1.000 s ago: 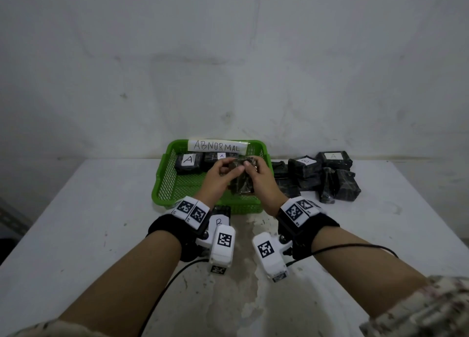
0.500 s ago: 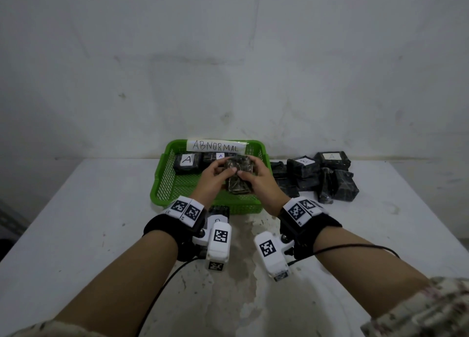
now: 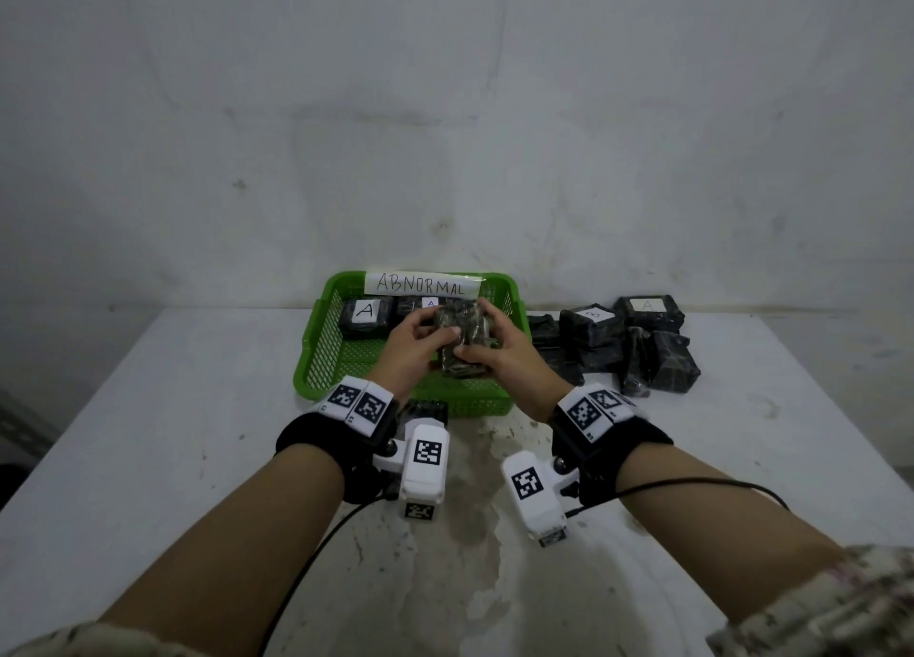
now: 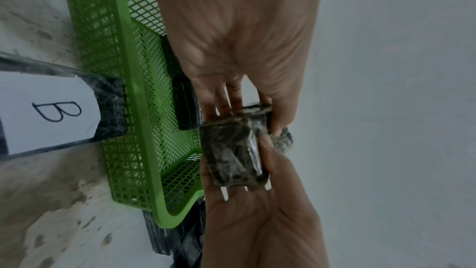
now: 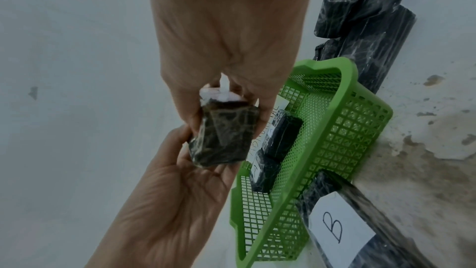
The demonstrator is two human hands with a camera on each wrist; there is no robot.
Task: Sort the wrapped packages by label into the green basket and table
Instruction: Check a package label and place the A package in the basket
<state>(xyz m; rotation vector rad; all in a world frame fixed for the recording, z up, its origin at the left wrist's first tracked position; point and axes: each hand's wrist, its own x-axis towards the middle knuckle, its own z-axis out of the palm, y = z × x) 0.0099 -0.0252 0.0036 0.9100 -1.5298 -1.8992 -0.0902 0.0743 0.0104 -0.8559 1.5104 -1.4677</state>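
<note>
Both hands hold one dark wrapped package [image 3: 462,340] above the green basket [image 3: 316,359]. My left hand [image 3: 420,335] grips its left side, thumb on top. My right hand [image 3: 489,342] grips its right side. The right wrist view shows a white label [image 5: 219,95] on the package's [image 5: 224,136] far end, its letter hidden. Two packages marked A [image 3: 366,315] [image 3: 428,305] lie at the back of the basket. One marked B [image 4: 51,109] lies on the table against the basket's near wall.
Several more dark wrapped packages [image 3: 618,340] are heaped on the table right of the basket, one marked A [image 3: 648,307]. An "ABNORMAL" sign [image 3: 420,285] sits on the basket's back rim. A wall stands close behind the white table [image 3: 173,434].
The two hands have turned the package between them and shifted slightly left over the basket. Everything else lies as before.
</note>
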